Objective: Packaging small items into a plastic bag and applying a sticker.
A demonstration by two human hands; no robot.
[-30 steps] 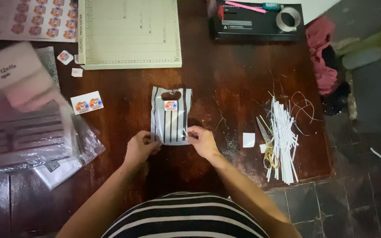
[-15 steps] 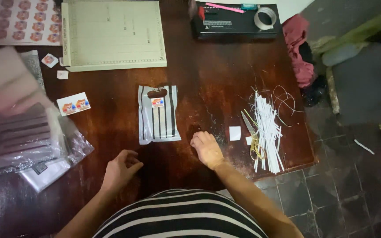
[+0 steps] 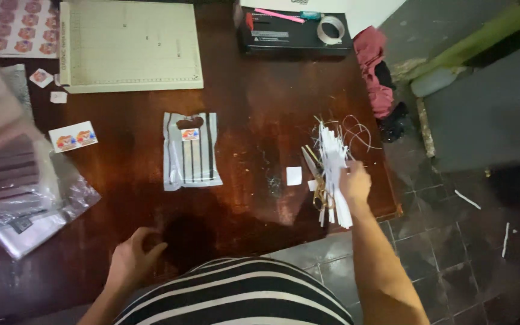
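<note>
Upper left of frame: sticker sheet [image 3: 10, 27], rows of round orange stickers, cut off by the frame edge.

Left edge, middle: stack of clear plastic bags [image 3: 13, 186], blurred, spilling toward the lower left.

Left of centre, upper: two loose stickers [image 3: 42, 77] just beside the cutting mat [image 3: 130, 45], a pale gridded board lying flat across the upper counter [image 3: 254, 108].

Left of centre, middle: label card [image 3: 73, 136], white with two orange marks, lying apart from the bags.

Lower left: left hand [image 3: 132, 262], resting at the near edge of the counter beside the striped shirt [image 3: 236, 292]. Fingers curled loosely; nothing seen in its grip.

Centre: striped pouch [image 3: 191, 150], flat on the dark wood, a small sticker near its top, touched by neither hand.

Upper centre-right: black tray [image 3: 293, 36] holding a pink pen [image 3: 279, 14] and a tape roll [image 3: 331, 29].

Right of centre, middle: small white square [image 3: 294, 176] lying just left of the tie bundle.

Right, middle: bundle of white ties [image 3: 332, 162], fanned out near the counter's right edge, thin wire loops beside its top. Scissors [image 3: 315, 180] lie partly under it.

Right, middle: right hand [image 3: 355, 183], set down on the lower part of the ties, fingers bent onto the strips. Whether the grip has closed on any strip cannot be told.

Upper right: red cloth [image 3: 375, 72] hanging off the counter's corner above the tiled floor [image 3: 452, 241].
</note>
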